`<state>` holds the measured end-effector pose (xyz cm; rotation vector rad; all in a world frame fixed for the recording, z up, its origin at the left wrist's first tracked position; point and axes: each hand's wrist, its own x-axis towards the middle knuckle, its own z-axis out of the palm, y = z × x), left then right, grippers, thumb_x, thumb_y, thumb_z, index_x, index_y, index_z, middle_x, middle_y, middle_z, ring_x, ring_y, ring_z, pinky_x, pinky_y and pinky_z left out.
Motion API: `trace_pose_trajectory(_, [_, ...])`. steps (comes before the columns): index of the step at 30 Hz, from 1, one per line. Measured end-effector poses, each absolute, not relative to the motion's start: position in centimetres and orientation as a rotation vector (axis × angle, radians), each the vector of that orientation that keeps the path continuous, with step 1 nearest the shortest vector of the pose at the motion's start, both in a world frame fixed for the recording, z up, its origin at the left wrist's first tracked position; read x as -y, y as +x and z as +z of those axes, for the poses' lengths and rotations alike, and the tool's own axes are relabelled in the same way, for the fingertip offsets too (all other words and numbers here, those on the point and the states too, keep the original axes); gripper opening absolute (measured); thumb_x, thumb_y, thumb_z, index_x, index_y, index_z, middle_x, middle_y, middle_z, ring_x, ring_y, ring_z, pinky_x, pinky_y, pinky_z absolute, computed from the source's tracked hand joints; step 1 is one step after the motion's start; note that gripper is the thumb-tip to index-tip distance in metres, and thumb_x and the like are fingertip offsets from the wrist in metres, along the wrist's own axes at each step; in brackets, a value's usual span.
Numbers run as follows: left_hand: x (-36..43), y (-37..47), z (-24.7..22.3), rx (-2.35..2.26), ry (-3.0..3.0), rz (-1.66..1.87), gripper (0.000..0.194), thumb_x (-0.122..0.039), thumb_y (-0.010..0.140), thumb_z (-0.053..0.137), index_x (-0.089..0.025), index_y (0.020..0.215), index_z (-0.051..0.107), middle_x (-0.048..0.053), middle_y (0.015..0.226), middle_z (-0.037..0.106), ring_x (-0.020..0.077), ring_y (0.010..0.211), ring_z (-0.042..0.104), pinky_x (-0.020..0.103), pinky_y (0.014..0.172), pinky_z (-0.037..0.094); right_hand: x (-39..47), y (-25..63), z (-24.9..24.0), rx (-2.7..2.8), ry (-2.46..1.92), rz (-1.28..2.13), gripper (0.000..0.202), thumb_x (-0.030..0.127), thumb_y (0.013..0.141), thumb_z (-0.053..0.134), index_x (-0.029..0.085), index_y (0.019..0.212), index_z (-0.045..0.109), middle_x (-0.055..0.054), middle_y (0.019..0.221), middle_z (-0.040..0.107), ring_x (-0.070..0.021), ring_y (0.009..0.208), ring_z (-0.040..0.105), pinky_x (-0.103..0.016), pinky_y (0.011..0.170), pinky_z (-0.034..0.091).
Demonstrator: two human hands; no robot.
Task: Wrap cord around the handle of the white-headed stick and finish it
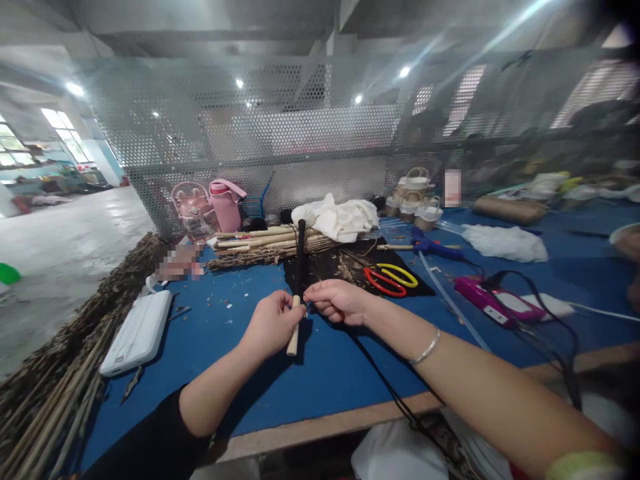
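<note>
Head view: a slender stick, black along its far part and pale wood at its near end, is held above the middle of the worktop, its near end pointing toward the front edge. The left hand is clamped on the pale wood, thumb uppermost. The right hand, just beside the stick, has its fingertips together on a black cord, which trails beneath the hand and over the front edge.

Beyond lies a dark cloth with red-and-yellow-handled scissors. Containers stand along the back edge. Toward the back left corner are a clear bottle with a pink top and a pink bottle with a strap; the contents of both cannot be made out. Right of the white cloth is a group of small handled tubs, white above and brown below; their contents are too small to identify. A white power bank lies near the left edge.
</note>
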<state>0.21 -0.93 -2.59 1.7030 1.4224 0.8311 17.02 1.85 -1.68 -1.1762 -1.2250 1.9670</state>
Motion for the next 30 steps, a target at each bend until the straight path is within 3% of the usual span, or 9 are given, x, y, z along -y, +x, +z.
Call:
trace_pose_trajectory(9, [1.1, 0.5, -2.4, -1.163, 1.400, 0.871, 0.030, -0.045, 0.073, 0.060, -0.017, 0.070, 0.050, -0.006, 0.052, 0.044, 0.0064, 0.044, 0.036, 0.018, 0.042, 0.028, -1.7, 16.5, -2.0, 1.313, -1.143, 1.839, 0.018, 0.028, 0.076, 0.059, 0.019, 0.071, 0.044, 0.012, 0.040, 0.029, -0.0023, 0.032, 0.014, -0.014, 0.030, 0.009])
trace_pose_trajectory(16, [2.1, 0.9, -0.9, -0.887, 0.995, 0.779, 0.034, -0.045, 0.070, 0.066, -0.015, 0.079, 0.053, 0.000, 0.067, 0.056, 0.0067, 0.051, 0.051, 0.017, 0.045, 0.039, -2.0, 17.2, -1.7, 1.305, -0.911, 1.991, 0.027, 0.037, 0.074, 0.065, 0.017, 0.073, 0.047, 0.014, 0.041, 0.026, -0.0011, 0.034, 0.009, -0.014, 0.032, 0.006])
trace_pose_trajectory(24, [1.3, 0.1, -1.3, -1.325, 1.541, 0.720, 0.034, -0.048, 0.069, 0.063, -0.017, 0.068, 0.051, -0.003, 0.048, 0.053, 0.0086, 0.039, 0.046, 0.017, 0.036, 0.035, -1.9, 16.5, -2.3, 1.366, -1.077, 1.919, 0.034, 0.034, 0.072, 0.065, 0.019, 0.064, 0.036, 0.013, 0.040, 0.029, -0.0015, 0.032, 0.015, -0.015, 0.030, 0.009])
trace_pose_trajectory(30, [0.9, 0.0, -1.4, -1.180, 1.423, 0.716, 0.038, -0.051, 0.065, 0.065, -0.016, 0.063, 0.048, -0.004, 0.046, 0.051, 0.0073, 0.040, 0.047, 0.018, 0.041, 0.037, -1.9, 16.4, -2.2, 1.357, -1.060, 1.915, 0.033, 0.035, 0.072, 0.065, 0.019, 0.064, 0.037, 0.013, 0.041, 0.029, -0.0016, 0.033, 0.015, -0.015, 0.031, 0.008])
